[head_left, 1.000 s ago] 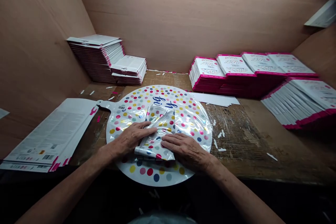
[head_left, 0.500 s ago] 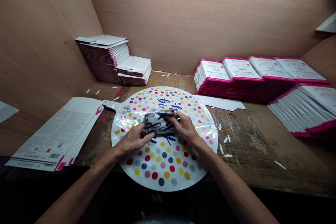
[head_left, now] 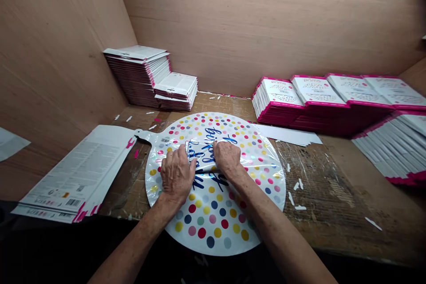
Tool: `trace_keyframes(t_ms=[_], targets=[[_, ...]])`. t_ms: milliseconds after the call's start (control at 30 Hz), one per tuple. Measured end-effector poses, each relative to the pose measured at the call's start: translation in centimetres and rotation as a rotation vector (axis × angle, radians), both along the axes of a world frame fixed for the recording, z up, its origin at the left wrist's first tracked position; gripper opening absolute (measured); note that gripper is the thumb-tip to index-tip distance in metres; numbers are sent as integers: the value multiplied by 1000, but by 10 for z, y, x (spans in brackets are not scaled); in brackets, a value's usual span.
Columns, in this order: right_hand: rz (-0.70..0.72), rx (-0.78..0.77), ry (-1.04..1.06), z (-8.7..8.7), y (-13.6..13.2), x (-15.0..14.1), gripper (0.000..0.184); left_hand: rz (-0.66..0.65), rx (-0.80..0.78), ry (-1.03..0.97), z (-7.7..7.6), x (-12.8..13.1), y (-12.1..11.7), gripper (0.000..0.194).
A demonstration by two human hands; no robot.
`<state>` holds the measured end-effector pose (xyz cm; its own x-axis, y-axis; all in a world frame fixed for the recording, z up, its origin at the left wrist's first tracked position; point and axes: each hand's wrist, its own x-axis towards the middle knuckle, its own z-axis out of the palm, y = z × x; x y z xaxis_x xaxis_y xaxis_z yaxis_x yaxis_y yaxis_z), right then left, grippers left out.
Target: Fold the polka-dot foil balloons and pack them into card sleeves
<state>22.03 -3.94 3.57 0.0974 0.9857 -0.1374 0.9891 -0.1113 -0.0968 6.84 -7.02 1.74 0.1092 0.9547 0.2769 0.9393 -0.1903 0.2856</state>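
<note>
A round foil balloon, white with coloured dots and blue lettering, lies flat, its neck pointing left. My left hand rests palm down on its middle, fingers laid flat and thumb apart. Beside its fingertips shows the shiny edge of a folded foil piece with blue lettering; most of it is hidden under the hand. My right hand is closed into a fist and presses on the balloon just right of the lettered middle. What its fingers hold, if anything, is hidden.
Printed white cards lie fanned on the left. Stacked packets stand at the back left, with pink-edged packets at the back right and more packets at right. Paper scraps litter the worn cardboard surface. Wooden panels enclose it.
The folded foil piece, held up between both hands before, is now down on the balloon, largely under my left hand. My left hand has flattened; my right has closed into a fist. The view shifted slightly.
</note>
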Motion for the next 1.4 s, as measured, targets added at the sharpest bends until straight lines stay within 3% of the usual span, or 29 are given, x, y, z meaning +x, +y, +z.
trace_keyframes(t_ms=[133, 233, 333, 433, 567, 700, 800, 867, 967, 1033, 1100, 1200, 1400], targets=[[45, 27, -42, 4, 5, -3, 25, -193, 50, 96, -15, 10, -3, 58], [169, 108, -60, 15, 16, -4, 30, -192, -11, 120, -28, 13, -1, 63], [347, 35, -26, 27, 29, 0, 30, -218, -73, 78, -27, 5, 2, 63], [400, -49, 36, 34, 24, 14, 18, -234, -172, -131, -13, -7, 4, 64], [426, -19, 333, 29, -12, 33, 14, -90, -223, -493, 4, -11, -2, 61], [396, -47, 445, 20, -42, 28, 23, -132, -293, -786, 2, 4, -14, 46], [392, -22, 421, 12, -54, 21, 26, -107, -237, -834, 0, -8, -14, 45], [367, 15, 447, 5, -61, 25, 30, -12, -127, -685, 5, -37, -10, 40], [314, 51, 514, -9, -71, 46, 35, 222, 87, -148, 18, -99, -4, 37], [301, 73, 575, -17, -76, 59, 40, 366, 23, 205, 26, -135, -3, 42], [289, 97, 636, -21, -81, 66, 44, 395, -139, 407, 30, -158, -1, 47], [245, 97, 720, -22, -84, 66, 45, 329, -265, 487, 32, -169, 5, 48], [212, 97, 792, -21, -84, 63, 44, 241, -303, 517, 45, -169, 15, 40]])
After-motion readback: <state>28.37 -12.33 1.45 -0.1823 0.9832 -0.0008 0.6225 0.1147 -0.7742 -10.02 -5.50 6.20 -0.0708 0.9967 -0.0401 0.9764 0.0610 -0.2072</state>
